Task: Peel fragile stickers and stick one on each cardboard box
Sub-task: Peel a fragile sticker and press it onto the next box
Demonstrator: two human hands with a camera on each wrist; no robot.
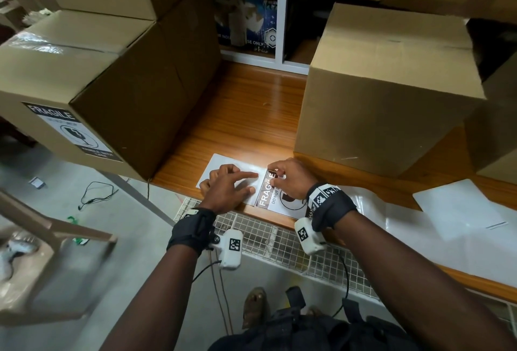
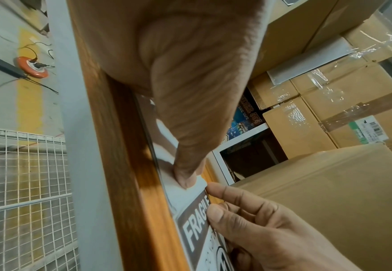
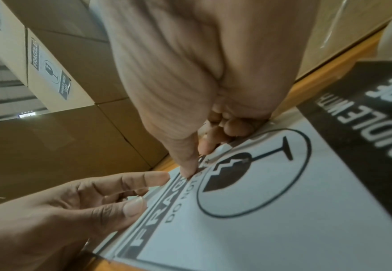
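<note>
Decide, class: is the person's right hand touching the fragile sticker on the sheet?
Touching. The right wrist view shows the right hand with thumb and fingertips pressed on the fragile sticker at its top corner; the head view agrees.

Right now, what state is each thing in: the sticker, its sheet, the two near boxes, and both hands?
Sticker: on its sheet, far corner being picked up.
Sheet: flat on the table, left part already bare.
Left box: closed, taped, fragile label on its front.
Right box: closed, no label on the faces in view.
Left hand: fingers spread, pressing the sheet down.
Right hand: fingertips pinching the sticker's corner.
</note>
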